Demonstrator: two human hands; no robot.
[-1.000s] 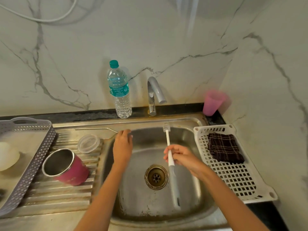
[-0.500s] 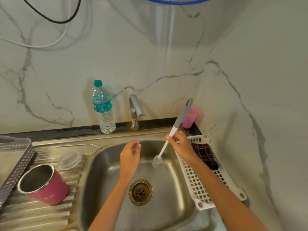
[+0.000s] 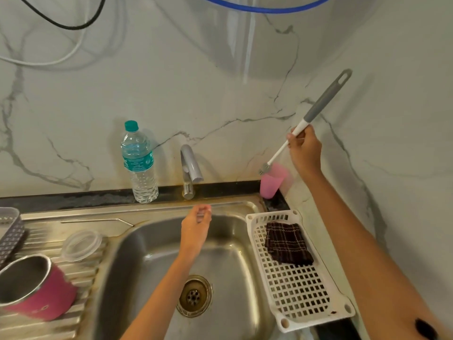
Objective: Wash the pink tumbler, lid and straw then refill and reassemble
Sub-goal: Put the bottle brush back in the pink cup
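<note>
The pink tumbler lies tilted on the steel drainboard at the lower left, its steel mouth facing up and left. A clear lid rests on the drainboard behind it. The thin metal straw lies along the sink's back ledge. My right hand grips a long grey-and-white straw brush, bristle end down over a small pink cup in the corner. My left hand hovers over the sink basin, fingers loosely curled, holding nothing.
The steel sink has a drain and a tap behind it. A water bottle stands left of the tap. A white slotted tray with a dark cloth sits right. A grey basket is at far left.
My right hand lifted the brush out of the sink and carried it up and right to the pink cup in the corner. My left hand stayed over the basin.
</note>
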